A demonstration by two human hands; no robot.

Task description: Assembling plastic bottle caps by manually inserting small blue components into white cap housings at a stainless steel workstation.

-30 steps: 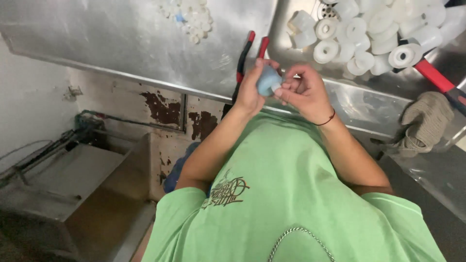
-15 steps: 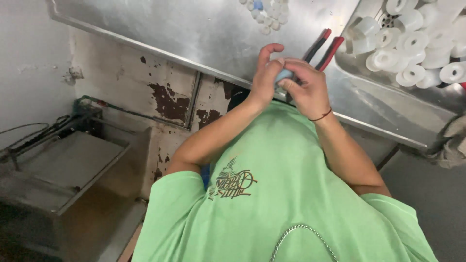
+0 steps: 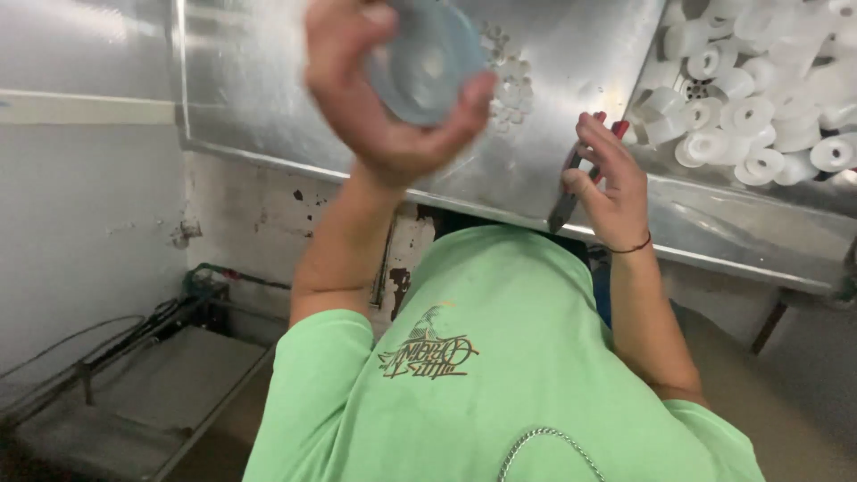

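My left hand [image 3: 370, 125] is raised close to the camera and is shut on a pale blue round spool [image 3: 427, 55], fingers curled round its rim; both are blurred. My right hand [image 3: 614, 189] rests at the front edge of the steel table [image 3: 268, 89] and grips red-handled pliers [image 3: 566, 201], with the dark jaws pointing down toward my green shirt. The two hands are apart.
Many white plastic spools [image 3: 759, 116] lie heaped in a steel tray at the upper right. A small cluster of white parts [image 3: 513, 85] sits on the table behind the blue spool. A low metal stand [image 3: 134, 384] with cables stands at the lower left by the wall.
Both hands were together at the table edge on the blue spool. Now my left hand has lifted the spool up toward the camera, and my right hand stays low with the pliers.
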